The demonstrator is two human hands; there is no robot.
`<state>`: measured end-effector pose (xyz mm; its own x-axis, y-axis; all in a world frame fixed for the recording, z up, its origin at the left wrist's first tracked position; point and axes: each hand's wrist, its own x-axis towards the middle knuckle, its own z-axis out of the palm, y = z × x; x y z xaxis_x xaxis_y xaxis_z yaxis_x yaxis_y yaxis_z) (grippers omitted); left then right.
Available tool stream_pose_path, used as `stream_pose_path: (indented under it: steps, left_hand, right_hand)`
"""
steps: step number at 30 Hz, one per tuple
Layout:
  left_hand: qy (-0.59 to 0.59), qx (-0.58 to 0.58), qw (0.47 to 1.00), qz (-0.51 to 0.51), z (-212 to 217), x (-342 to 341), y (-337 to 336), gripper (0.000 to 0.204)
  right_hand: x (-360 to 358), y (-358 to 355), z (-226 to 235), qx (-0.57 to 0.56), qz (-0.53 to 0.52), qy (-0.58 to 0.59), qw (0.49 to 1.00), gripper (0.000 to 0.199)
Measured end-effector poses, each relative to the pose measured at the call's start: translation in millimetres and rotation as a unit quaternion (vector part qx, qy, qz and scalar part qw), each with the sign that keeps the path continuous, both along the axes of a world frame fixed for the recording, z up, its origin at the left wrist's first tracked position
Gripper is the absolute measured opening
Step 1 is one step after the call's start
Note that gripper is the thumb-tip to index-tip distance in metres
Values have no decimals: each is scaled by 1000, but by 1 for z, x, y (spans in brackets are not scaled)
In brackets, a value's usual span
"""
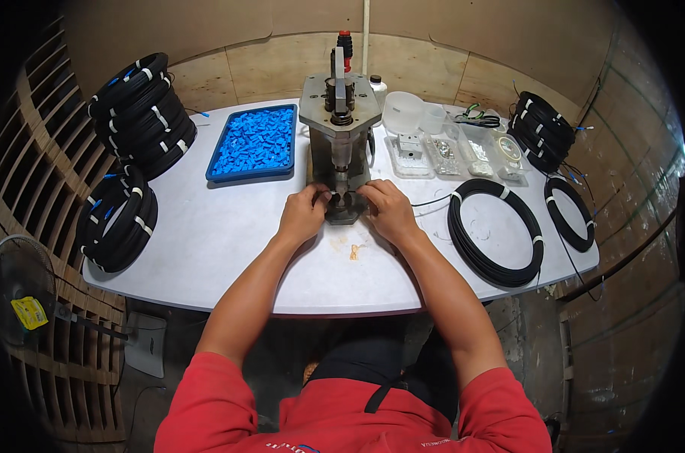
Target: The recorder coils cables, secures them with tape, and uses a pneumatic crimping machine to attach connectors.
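A grey metal bench press [341, 143] with an upright lever stands at the middle of the table. My left hand [306, 210] is closed in a pinch at the left of its lower die; whatever the fingertips hold is hidden. On the other side of the die, my right hand [387, 208] pinches the end part of a black cable [431, 202]. That cable runs right to a large black cable coil [495, 232] tied with white bands. Both hands are at the press base [345, 218], below the ram. The exact work point between the fingers is too small to make out.
Behind my left hand lies a blue tray [252, 178] full of small blue connectors. Stacked black coils [142, 113] stand far left, with more [540, 128] at the right. Clear plastic containers [410, 167] with small parts sit right of the press. A fan [25, 279] stands lower left.
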<state>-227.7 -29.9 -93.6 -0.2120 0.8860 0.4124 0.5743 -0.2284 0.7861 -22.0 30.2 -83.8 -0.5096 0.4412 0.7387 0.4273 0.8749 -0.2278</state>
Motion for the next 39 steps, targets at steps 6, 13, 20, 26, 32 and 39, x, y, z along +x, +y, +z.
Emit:
stream_pose_path:
  steps: [6,13,20,26,32,39]
  left_hand:
    - [6,-2,1000,3,2,1,-1,22]
    - [4,-11,1000,-1,3,1,-1,21]
    - [1,-4,1000,-4,4,2,-2,20]
    - [3,-16,1000,1,5,2,-3,19]
    - [2,-7,1000,-3,5,2,-3,19]
    - [6,-7,1000,-1,6,2,-4,20]
  right_hand:
    - [0,0,0,7,-3,-1,1000,34]
    - [0,0,0,8,-4,1,1000,33]
    - [0,-1,0,8,-6,-2,1000,32]
    - [0,0,0,12,-3,1,1000,30]
    - [1,0,0,16,-4,-1,1000,29]
    - [0,1,0,22,-7,3,1000,28]
